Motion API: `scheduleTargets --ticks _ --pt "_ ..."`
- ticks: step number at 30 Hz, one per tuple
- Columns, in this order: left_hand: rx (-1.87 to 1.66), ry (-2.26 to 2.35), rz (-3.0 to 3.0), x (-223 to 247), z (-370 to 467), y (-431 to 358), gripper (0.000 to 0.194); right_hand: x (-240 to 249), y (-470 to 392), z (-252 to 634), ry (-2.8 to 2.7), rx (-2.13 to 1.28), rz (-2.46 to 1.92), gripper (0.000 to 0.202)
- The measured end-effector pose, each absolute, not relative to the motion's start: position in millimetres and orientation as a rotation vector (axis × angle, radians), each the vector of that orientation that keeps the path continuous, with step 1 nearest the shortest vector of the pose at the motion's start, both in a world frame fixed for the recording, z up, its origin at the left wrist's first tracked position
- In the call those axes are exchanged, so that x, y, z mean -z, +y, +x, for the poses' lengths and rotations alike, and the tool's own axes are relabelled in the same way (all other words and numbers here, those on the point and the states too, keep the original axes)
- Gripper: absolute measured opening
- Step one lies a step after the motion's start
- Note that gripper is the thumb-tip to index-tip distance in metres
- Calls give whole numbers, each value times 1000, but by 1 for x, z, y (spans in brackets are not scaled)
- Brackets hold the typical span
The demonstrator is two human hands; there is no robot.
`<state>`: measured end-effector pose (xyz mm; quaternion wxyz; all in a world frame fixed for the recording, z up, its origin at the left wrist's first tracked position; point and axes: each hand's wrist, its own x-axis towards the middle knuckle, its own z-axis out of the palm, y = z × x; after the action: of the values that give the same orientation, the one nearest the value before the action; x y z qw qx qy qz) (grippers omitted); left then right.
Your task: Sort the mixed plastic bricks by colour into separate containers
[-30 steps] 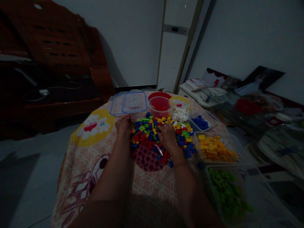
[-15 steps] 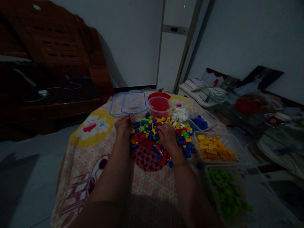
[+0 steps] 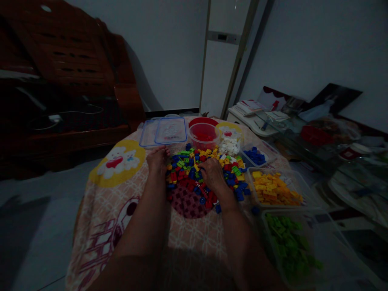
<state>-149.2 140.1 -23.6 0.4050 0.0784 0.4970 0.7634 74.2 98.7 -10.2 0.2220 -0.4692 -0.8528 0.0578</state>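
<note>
A mixed heap of toy building bricks (image 3: 184,163) in red, blue, yellow, green and white lies on the cloth-covered table. My right hand (image 3: 212,174) is on the right half of this heap, its fingers bent down and drawn together among the bricks. What they hold, if anything, is hidden. Close to the fingertips is a yellow brick (image 3: 196,167). At the heap's left edge my left hand (image 3: 158,158) rests on the cloth, fingers stretched away from me and slightly apart, with no brick visible in it.
Sorted bricks fill containers: red in a round tub (image 3: 203,139), white bricks (image 3: 229,145) beside it, then blue (image 3: 255,156), yellow (image 3: 276,189) and green (image 3: 287,242) down the right. Blue-rimmed lids (image 3: 163,131) lie at the back left. A cluttered glass table (image 3: 291,131) stands right.
My right hand's fingers have shifted slightly and curled closer together over the heap. My left hand stays in place.
</note>
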Motion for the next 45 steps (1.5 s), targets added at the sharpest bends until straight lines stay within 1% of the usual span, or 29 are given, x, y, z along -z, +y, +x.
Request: scheduleTargets --ticks 13,18,23,27,32,35,42,45 --pt "-1912 1253 242 24 -152 139 17 7 101 75 -2170 -304 -1327 28" --pt "-1907 1268 224 21 -150 138 17 3 105 82 -1917 -551 -1233 23" --pt "-1914 1255 210 19 -148 137 18 2 110 90 -1465 -899 -1091 14" --pt "-1917 1259 214 21 -149 139 17 -1 116 99 -1133 -1003 -1051 16" --pt "-1918 1291 202 21 -149 139 17 -4 120 128 -689 -1005 -978 23" --pt "-1910 1307 194 17 -147 137 17 -1 124 148 -533 -901 -931 28" --pt "-1911 1303 199 13 -145 136 17 6 130 160 -473 -661 -944 44" --pt "-1901 1292 202 14 -145 136 17 0 129 156 -467 -624 -985 45"
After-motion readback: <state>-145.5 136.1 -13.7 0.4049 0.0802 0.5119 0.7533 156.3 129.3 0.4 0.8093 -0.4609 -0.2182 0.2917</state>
